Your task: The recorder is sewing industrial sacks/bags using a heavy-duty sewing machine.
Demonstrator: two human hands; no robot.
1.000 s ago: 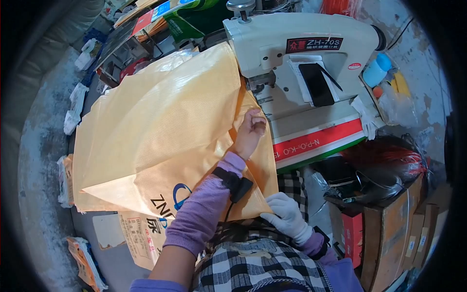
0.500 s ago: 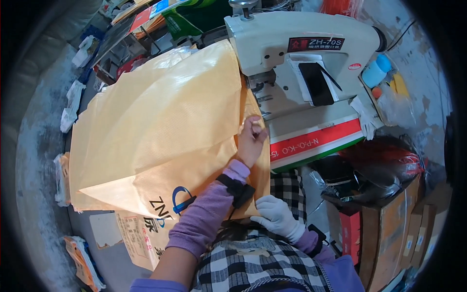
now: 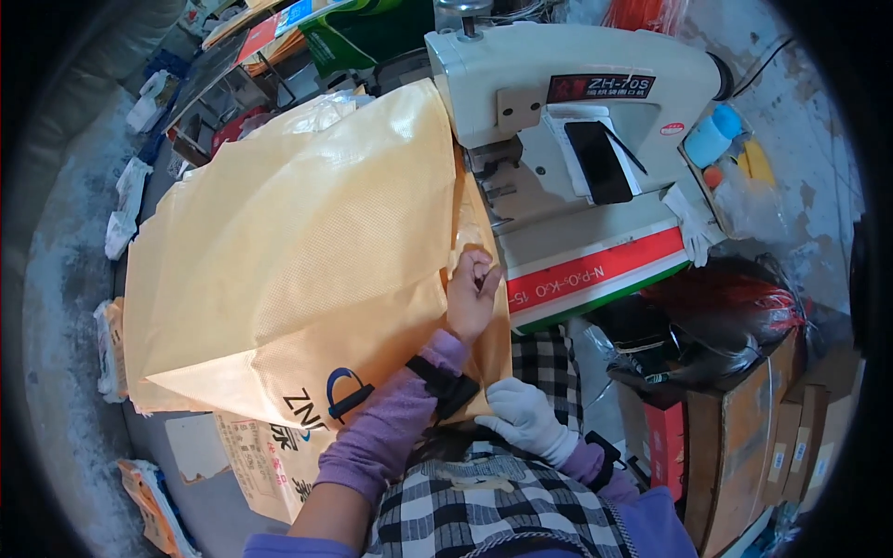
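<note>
You are handling a tan bag (image 3: 298, 232) beside the sewing machine (image 3: 516, 74).
Your gloved right hand (image 3: 527, 420) is pinching its near corner; your left hand (image 3: 472, 296) is resting curled on its right side; whether it is gripping, I cannot tell.

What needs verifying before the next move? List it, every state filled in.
1. Right grip on the sack's near corner: ok, it holds the corner.
2. Left grip firm on the sack: cannot tell; it lies curled over the sack, and the contact is hidden.
3. Both hands gloved: not ok; the right is, the left is bare.
4. Left grip clear of the machine's stitching parts: ok, it is apart from them, on the person's side.
5. Sack lying flat: not ok; it is creased, with folds near the left grip.
6. Machine free of loose things: not ok; a phone lies there on a pad.
</note>
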